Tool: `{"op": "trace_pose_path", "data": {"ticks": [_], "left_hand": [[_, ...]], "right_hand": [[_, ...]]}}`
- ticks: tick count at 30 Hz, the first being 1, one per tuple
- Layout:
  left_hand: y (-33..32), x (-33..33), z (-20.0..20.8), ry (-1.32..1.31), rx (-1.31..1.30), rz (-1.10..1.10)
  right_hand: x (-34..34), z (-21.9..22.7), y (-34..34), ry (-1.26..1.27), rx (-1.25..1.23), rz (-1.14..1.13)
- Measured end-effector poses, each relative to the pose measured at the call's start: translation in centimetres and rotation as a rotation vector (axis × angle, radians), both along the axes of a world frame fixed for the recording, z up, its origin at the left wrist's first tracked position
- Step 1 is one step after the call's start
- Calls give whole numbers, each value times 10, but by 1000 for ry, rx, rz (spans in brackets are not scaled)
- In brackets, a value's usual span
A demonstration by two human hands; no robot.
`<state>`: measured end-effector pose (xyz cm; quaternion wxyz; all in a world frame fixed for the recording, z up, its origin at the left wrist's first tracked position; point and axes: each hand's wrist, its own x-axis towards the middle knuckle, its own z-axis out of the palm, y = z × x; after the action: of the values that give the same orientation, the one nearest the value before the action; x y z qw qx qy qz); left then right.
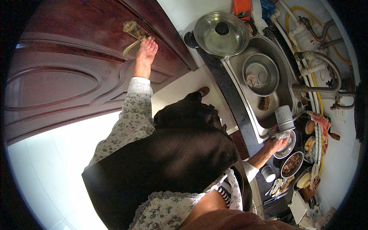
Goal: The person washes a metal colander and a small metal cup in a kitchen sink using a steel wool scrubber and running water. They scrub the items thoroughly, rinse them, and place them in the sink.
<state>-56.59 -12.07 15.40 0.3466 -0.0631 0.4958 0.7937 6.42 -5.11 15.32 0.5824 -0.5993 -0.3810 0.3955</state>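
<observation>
My left hand (pixel 147 51) is at a dark red wooden door (pixel 57 88), beside its brass lever handle (pixel 132 36). The palm shows, and the fingers are loosely bent but not wrapped round the lever. At the sink's near right corner, my right hand (pixel 278 144) is closed on a grey textured cup (pixel 284 117), which is tilted. A crumpled whitish piece (pixel 281 135) lies between hand and cup; its kind is unclear. Under that hand is a shiny round metal dish (pixel 287 149). A similar cup (pixel 268 174) lies on the counter nearby.
The steel sink (pixel 255 50) holds a metal basin (pixel 260 73) and a brown scrubber (pixel 264 103). A glass-lidded pot (pixel 221 34) stands beyond. Food bowls (pixel 292 165) and cutlery (pixel 276 188) crowd the dark counter. Pipes and a faucet (pixel 306 88) run along the wall.
</observation>
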Motion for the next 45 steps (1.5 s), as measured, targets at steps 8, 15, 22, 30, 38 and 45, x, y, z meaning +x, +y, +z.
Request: {"op": "trace_pose_path", "data": {"ticks": [8, 15, 22, 30, 38, 45], "left_hand": [[11, 21, 13, 276, -307, 145], [15, 19, 12, 348, -380, 195], [16, 16, 8, 357, -368, 200], [14, 16, 11, 338, -299, 164], [14, 20, 14, 323, -303, 162], [-4, 25, 16, 504, -504, 84]], "right_hand": [[-4, 0, 2, 67, 23, -27], [-7, -3, 1, 74, 43, -48], [-1, -6, 0, 75, 29, -7], [-9, 0, -2, 95, 57, -33], [-5, 1, -4, 4, 98, 38], [2, -3, -9, -32, 37, -3]]}}
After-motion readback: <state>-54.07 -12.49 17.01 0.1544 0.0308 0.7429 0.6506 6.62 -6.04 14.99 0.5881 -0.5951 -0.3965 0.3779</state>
